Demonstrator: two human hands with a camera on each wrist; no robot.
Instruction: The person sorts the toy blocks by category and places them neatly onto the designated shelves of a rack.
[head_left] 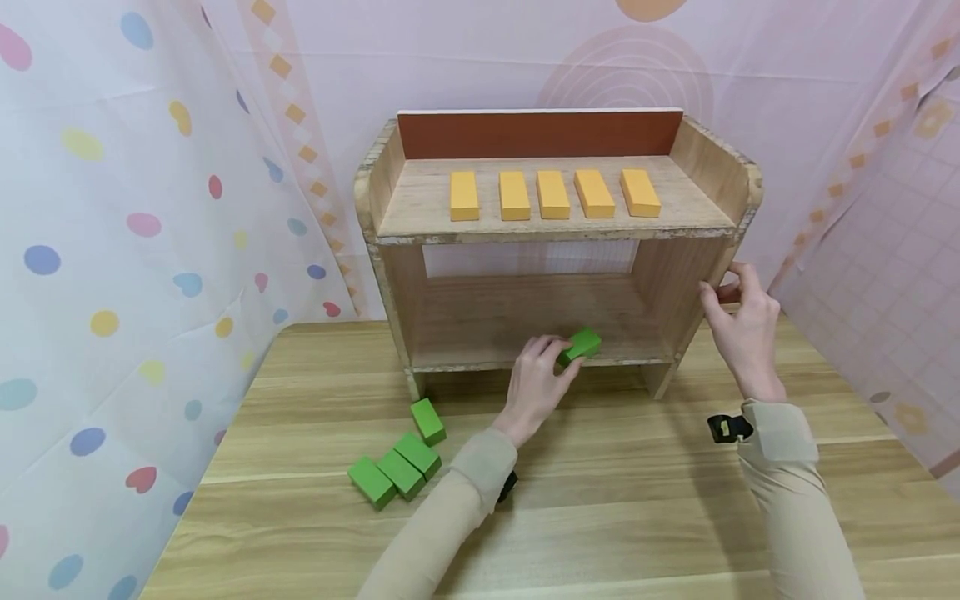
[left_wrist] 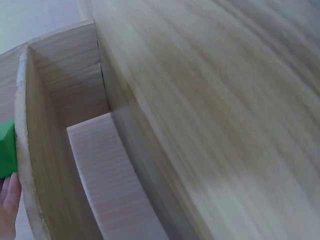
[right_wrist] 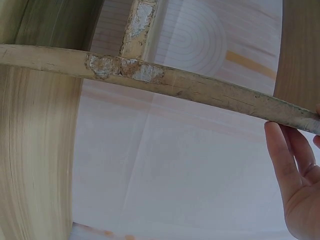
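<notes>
A small wooden shelf unit (head_left: 547,237) stands on the table. At the front of its lower board, my left hand (head_left: 534,377) pinches a green block (head_left: 582,345) between thumb and fingers. The left wrist view catches only part of that green block (left_wrist: 7,149) and fingertips (left_wrist: 11,192) at its left edge. On the unit's right side, my right hand (head_left: 746,329) grips the side panel's front edge with thumb and fingers. From the right wrist view, fingers (right_wrist: 282,157) touch the worn edge of the side panel (right_wrist: 200,92).
Several yellow blocks (head_left: 553,197) lie in a row on the upper board, before a reddish-brown back strip (head_left: 540,135). Several green blocks (head_left: 401,473) lie on the wooden table (head_left: 300,400) left of my left forearm. Patterned cloth (head_left: 135,250) hangs behind and beside the table.
</notes>
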